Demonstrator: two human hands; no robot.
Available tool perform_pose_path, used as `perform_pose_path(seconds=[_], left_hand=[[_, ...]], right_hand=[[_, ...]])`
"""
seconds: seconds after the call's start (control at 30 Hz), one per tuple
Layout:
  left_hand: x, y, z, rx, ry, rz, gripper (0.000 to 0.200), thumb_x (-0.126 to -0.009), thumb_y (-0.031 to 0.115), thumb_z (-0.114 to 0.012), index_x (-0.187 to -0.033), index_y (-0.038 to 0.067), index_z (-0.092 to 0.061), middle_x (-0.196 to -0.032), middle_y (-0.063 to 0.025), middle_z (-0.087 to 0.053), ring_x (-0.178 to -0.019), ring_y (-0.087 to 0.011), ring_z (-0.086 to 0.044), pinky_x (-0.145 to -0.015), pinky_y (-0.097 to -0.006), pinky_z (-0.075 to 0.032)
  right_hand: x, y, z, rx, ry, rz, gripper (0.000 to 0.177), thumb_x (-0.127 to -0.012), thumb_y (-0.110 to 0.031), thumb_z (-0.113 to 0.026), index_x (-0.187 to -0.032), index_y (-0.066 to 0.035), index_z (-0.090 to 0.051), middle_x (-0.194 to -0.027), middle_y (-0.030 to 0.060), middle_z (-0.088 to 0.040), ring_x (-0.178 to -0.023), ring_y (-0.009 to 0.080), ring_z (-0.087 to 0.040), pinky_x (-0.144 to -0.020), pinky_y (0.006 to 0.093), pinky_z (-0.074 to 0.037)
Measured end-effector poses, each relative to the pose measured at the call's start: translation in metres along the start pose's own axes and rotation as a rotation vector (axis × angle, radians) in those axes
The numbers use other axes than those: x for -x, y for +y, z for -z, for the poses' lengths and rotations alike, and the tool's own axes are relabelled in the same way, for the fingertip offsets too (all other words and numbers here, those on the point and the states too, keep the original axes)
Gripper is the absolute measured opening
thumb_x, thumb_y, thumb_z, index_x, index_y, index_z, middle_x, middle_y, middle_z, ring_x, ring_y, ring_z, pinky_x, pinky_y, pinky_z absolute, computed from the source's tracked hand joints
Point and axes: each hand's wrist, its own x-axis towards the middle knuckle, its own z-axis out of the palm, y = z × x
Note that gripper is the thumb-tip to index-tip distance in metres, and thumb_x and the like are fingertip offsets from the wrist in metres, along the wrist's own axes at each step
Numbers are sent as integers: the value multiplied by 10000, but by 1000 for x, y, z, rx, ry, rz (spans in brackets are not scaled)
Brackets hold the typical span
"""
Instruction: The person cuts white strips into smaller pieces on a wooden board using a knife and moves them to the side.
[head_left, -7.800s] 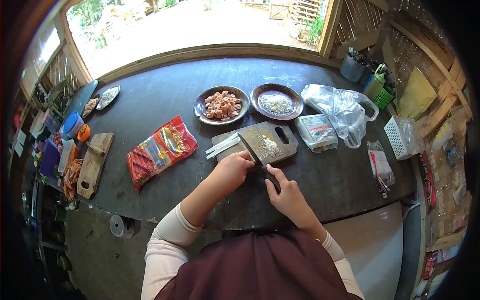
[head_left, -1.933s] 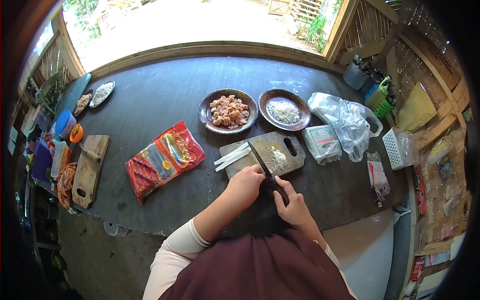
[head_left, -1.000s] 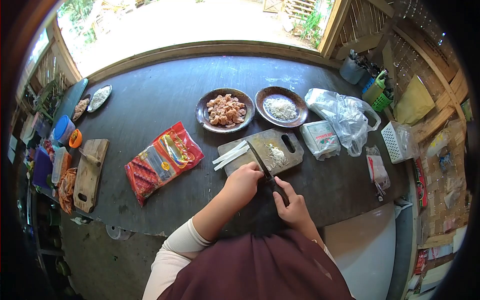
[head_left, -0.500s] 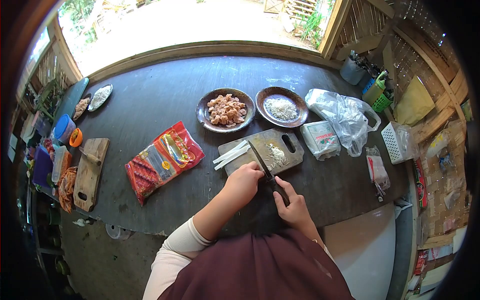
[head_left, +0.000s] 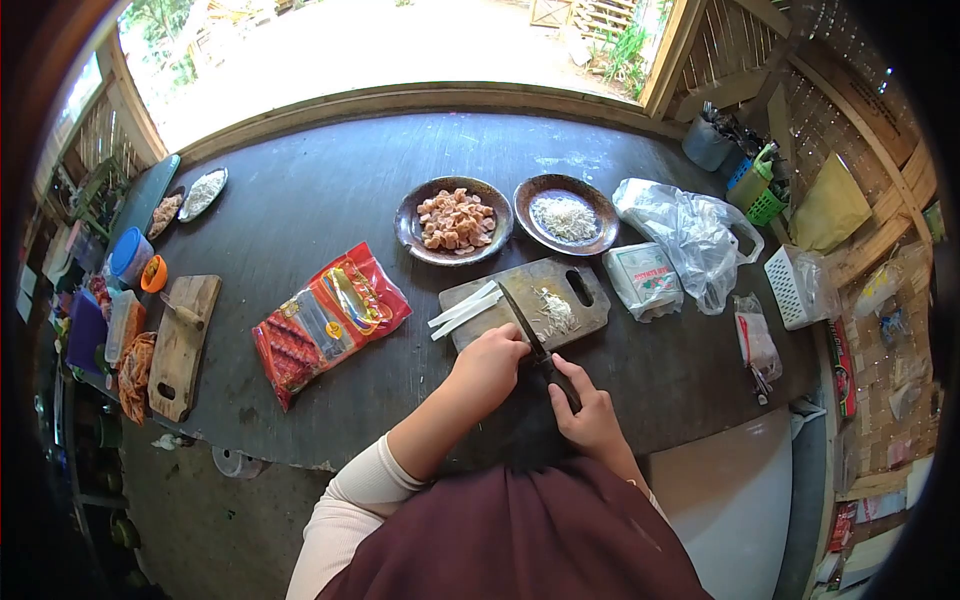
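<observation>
My right hand grips the dark handle of a knife, whose blade slants across a worn wooden cutting board. On the board's left part lie white flat strips, their near ends reaching toward my left hand. The fingers of that hand are curled beside the blade and press on the strips. To the right of the blade is a small heap of thin pale shreds. Behind the board stand a brown plate of similar shreds and a bowl of pinkish-brown chunks.
A red sausage packet lies left of the board. Right of it are a white packet and a plastic bag. A second cutting board is at the far left, near an orange cup. A white basket stands right.
Hands, knife and strips hold nearly the same places. The whole view has shifted very slightly.
</observation>
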Motion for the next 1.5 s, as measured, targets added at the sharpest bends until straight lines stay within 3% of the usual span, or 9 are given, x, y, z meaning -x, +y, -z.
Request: perform_pose_path(seconds=[0.37, 0.57, 0.67, 0.73, 1.07, 1.17, 1.37, 1.43, 1.5], left_hand=[[-2, 0, 3, 10, -12, -1, 243, -766, -6, -578, -956, 28, -726, -988, -139, -642, -916, -331, -637, -815, -394, -522], [-3, -4, 2, 53, 5, -15, 225, -766, -1, -587, -939, 24, -728, -986, -141, -644, -908, -337, -640, -808, -398, -523], [-2, -1, 1, 51, 16, -16, 223, -765, 0, -589, -939, 22, -728, -987, -142, -645, -907, -339, -640, -805, -399, -523], [-2, -2, 2, 64, 17, -20, 217, -771, 1, -588, -936, 21, -728, -990, -141, -645, -904, -339, -640, -805, -398, -523], [-2, -7, 4, 89, 10, -54, 209, -774, 2, -597, -934, 26, -729, -986, -135, -648, -876, -328, -650, -795, -389, -529], [-3, -6, 4, 104, 13, -37, 211, -774, -4, -599, -936, 26, -731, -986, -134, -649, -879, -327, -651, -796, -387, -529], [-3, -7, 3, 111, 20, -42, 199, -784, 0, -597, -929, 26, -731, -984, -132, -649, -875, -328, -651, -792, -387, -529], [-3, -6, 4, 102, 6, -24, 199, -790, 3, -594, -931, 33, -731, -979, -136, -649, -869, -330, -650, -788, -389, -528], [-2, -6, 3, 103, 0, -18, 200, -788, 3, -595, -930, 37, -732, -976, -139, -649, -868, -331, -649, -787, -391, -527]], right_hand=[[-10, -8, -2, 29, -79, -125, 409, -905, -111, -610, -1305, -68, -539, -1027, 262, -666, -1023, 386, -653, -816, 376, -534], [0, -1, 1, 60, -31, -30, 414, -902, -105, -613, -1304, -56, -531, -1020, 278, -657, -1007, 408, -636, -789, 384, -537], [5, -1, 4, 48, -35, -29, 424, -900, -148, -607, -1313, -97, -526, -1002, 271, -658, -894, 461, -626, -758, 497, -530], [2, -3, 2, 61, -59, -68, 410, -902, -104, -609, -1303, -61, -531, -1009, 276, -659, -986, 418, -637, -776, 397, -538], [-16, -6, -4, 35, -52, -59, 404, -916, -130, -598, -1309, -69, -524, -976, 266, -669, -948, 389, -676, -763, 382, -529], [-12, -7, -2, -28, -52, -86, 400, -920, -179, -593, -1306, -103, -521, -990, 281, -660, -939, 459, -626, -768, 460, -533], [-2, 0, 5, -2, -27, -82, 403, -913, -173, -609, -1300, -97, -527, -946, 294, -658, -928, 436, -652, -742, 427, -536], [-8, 0, 8, 64, 8, -107, 395, -907, -162, -630, -1283, -68, -550, -945, 225, -692, -897, 306, -713, -752, 344, -531], [-13, -3, 13, 42, -6, -143, 392, -904, -160, -636, -1276, -68, -557, -933, 213, -695, -878, 270, -714, -741, 336, -531]])
